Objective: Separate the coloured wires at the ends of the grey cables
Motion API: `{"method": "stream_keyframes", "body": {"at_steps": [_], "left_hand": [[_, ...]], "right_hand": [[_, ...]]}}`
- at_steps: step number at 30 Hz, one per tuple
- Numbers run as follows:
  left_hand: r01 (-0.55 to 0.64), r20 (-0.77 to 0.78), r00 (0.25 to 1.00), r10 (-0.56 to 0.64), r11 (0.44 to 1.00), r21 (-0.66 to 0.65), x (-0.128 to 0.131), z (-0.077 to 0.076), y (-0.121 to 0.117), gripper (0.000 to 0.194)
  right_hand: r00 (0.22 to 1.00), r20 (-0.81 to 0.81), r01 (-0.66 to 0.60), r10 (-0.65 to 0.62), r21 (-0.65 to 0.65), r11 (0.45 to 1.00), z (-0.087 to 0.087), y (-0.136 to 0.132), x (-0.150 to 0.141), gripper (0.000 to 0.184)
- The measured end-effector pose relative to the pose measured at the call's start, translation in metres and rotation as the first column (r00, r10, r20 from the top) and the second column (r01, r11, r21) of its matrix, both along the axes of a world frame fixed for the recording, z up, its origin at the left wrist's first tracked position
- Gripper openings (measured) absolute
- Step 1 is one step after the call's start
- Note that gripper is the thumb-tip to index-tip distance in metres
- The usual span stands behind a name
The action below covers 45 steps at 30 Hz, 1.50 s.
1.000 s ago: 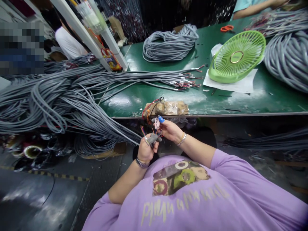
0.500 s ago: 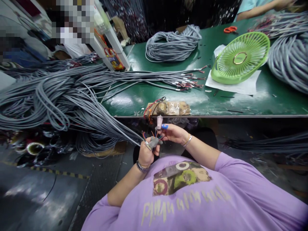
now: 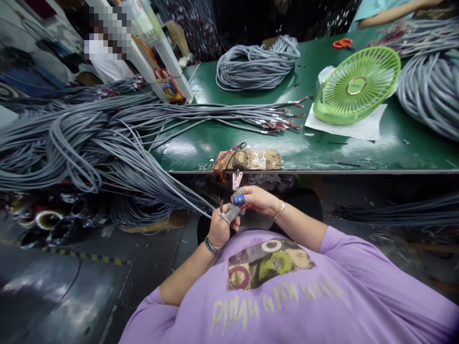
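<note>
My left hand (image 3: 219, 228) is closed around the end of a grey cable (image 3: 201, 209) below the table's front edge; a grey cover wraps its thumb. Thin coloured wires (image 3: 222, 206) stick up from that cable end. Against it, my right hand (image 3: 261, 199) pinches at the wires, its fingertips close to my left thumb. Blue tape (image 3: 239, 199) is wound round one right finger, and grey covers another fingertip. Just beyond the fingers a pale pink clip (image 3: 237, 179) hangs at a wooden block (image 3: 263, 159) on the table edge. The fingers partly hide the wire ends.
Bundled grey cables (image 3: 75, 148) cover the left of the green table (image 3: 301, 155), stripped ends pointing right. A cable coil (image 3: 256, 67), orange-handled scissors (image 3: 343, 43) and a green fan (image 3: 356, 86) on paper lie behind. Another coil (image 3: 430, 91) is right. Another person's arm (image 3: 390, 15) shows top right.
My right fingers have moved down and left, closer to my left thumb, and cover more of the coloured wires. The pink clip has turned and its two prongs now show.
</note>
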<state>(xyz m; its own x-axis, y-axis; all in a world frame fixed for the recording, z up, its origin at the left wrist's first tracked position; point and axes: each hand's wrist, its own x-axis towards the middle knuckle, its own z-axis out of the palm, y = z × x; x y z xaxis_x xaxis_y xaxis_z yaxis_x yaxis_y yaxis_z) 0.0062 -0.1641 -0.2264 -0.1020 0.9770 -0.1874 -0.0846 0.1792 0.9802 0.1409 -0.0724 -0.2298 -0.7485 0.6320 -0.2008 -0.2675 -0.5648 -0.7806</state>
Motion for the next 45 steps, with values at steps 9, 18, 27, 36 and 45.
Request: {"method": "stream_keyframes", "body": {"at_steps": [9,18,27,36,45], "left_hand": [[0.041,-0.032,0.999,-0.04,0.999,0.027,-0.002,0.003,0.001,0.044],[-0.072,-0.028,0.997,0.075,0.994,0.086,0.004,0.002,-0.001,0.038],[-0.118,0.019,0.993,0.116,0.989,0.095,0.003,0.006,0.002,0.035],[-0.14,0.086,0.987,0.132,0.986,0.089,0.007,0.015,0.013,0.032],[-0.158,0.044,0.987,0.156,0.986,0.048,0.013,0.012,0.02,0.032]], "right_hand": [[0.995,0.054,0.086,-0.087,0.032,0.996,0.005,-0.005,0.0,0.033],[0.989,0.04,0.14,-0.141,0.028,0.99,0.005,-0.009,-0.002,0.029],[0.995,0.012,0.101,-0.1,-0.162,0.982,-0.011,0.01,0.003,0.035],[0.988,-0.029,0.147,-0.152,-0.112,0.983,0.004,0.027,-0.017,0.05],[0.949,-0.113,0.244,-0.293,-0.318,0.916,0.007,0.021,-0.028,0.04]]}}
